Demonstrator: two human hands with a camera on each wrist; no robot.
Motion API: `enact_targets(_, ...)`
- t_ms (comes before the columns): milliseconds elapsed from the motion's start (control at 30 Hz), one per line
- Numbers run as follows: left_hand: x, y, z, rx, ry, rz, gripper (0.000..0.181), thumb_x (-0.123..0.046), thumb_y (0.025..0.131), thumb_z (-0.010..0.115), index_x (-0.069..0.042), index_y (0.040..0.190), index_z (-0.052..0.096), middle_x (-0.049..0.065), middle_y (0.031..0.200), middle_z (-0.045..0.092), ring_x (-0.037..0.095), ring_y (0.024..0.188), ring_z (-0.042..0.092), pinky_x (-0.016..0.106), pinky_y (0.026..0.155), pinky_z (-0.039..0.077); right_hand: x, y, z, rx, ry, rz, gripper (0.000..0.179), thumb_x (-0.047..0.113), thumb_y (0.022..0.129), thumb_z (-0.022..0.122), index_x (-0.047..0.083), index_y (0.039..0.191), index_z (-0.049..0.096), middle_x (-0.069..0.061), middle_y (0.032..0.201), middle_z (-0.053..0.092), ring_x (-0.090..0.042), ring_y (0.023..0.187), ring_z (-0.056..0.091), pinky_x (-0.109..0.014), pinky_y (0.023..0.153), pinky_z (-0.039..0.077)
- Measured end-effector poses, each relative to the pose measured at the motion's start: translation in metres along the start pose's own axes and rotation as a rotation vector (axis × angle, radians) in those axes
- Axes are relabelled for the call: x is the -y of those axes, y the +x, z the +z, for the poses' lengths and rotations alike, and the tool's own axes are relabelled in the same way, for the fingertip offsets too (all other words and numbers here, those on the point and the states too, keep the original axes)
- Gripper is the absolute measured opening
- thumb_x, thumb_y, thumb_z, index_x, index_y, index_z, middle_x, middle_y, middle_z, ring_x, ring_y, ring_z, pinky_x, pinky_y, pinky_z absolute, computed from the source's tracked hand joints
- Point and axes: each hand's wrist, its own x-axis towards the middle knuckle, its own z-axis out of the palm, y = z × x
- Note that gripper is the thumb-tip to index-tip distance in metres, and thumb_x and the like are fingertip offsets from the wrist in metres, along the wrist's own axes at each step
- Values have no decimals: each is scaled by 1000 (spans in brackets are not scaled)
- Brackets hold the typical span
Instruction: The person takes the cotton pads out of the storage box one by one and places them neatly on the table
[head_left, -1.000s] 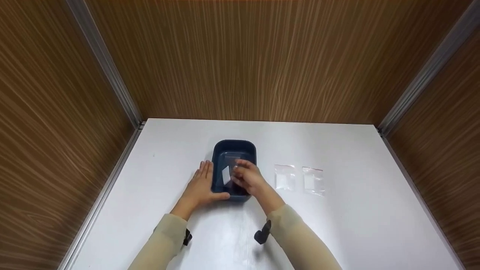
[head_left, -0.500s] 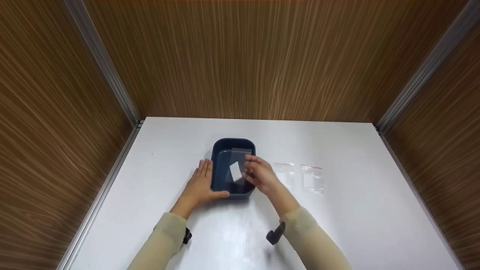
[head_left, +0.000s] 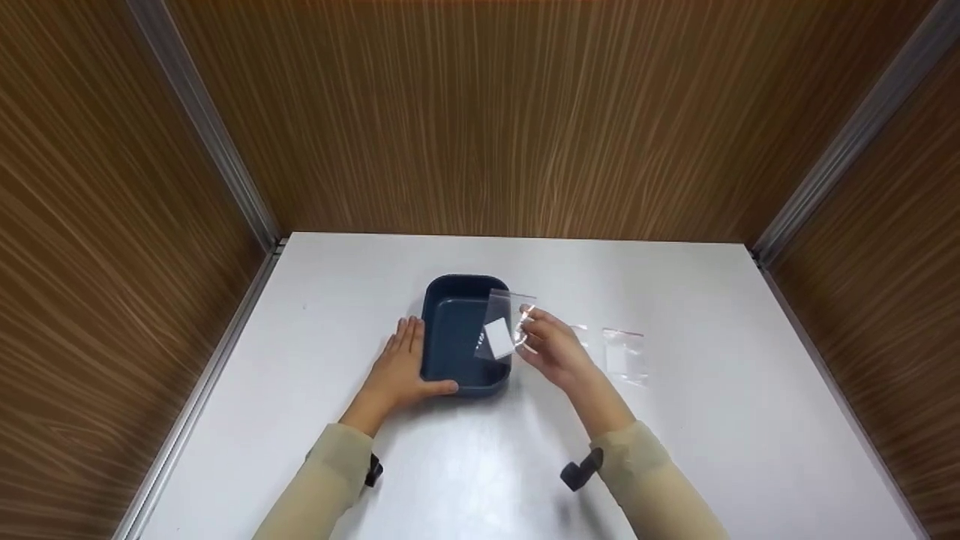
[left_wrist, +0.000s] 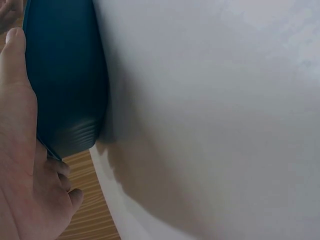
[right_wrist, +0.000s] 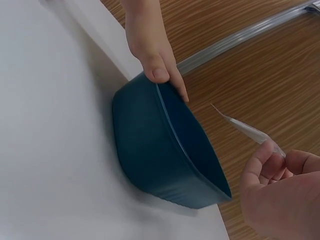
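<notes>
A dark blue rectangular box [head_left: 480, 391] stands on the white table, its top uncovered. My left hand [head_left: 396, 375] rests against its left side with straight fingers, the thumb lying along the near rim. In the left wrist view that hand [left_wrist: 22, 150] lies along the blue wall [left_wrist: 70, 75]. Above the box's right rim, my right hand [head_left: 556, 351] pinches a small clear zip bag [head_left: 498, 337] by its right side. A flat white piece shows inside the bag. The right wrist view has the bag [right_wrist: 250, 131] nearly edge-on between thumb and fingers, raised clear of the box [right_wrist: 145, 140].
Right of the box, another clear zip bag [head_left: 625, 354] with a pale piece inside lies flat on the table [head_left: 712, 420]. A further zip bag [head_left: 582, 331] beside it is mostly hidden behind my right hand. Wood-grain panels [head_left: 480, 120] enclose the table.
My right hand has lifted the zip bag from inside the box and moved right with it, over the right rim. My left hand and the box have stayed in place.
</notes>
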Motion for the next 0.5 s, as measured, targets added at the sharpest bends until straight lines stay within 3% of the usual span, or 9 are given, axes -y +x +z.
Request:
enact_targets(267,2,1,1,9,8,4,144,-93,64,56,-1,159,0,17,167,-3,30,155,-5,45,125,7,21,-13,-31,5,83,13,24,1,95,61,10,117,64,-2,98,63,-14,89,61,-26,76,55)
enact_targets(500,2,3,2,3,23,7,142,-90,65,60,1,159,4,19,167,1,32,155,-2,46,125,8,37,-20,-59,53,146,0,18,0,97,59,11,110,65,0,91,61,-14,80,59,-25,71,51)
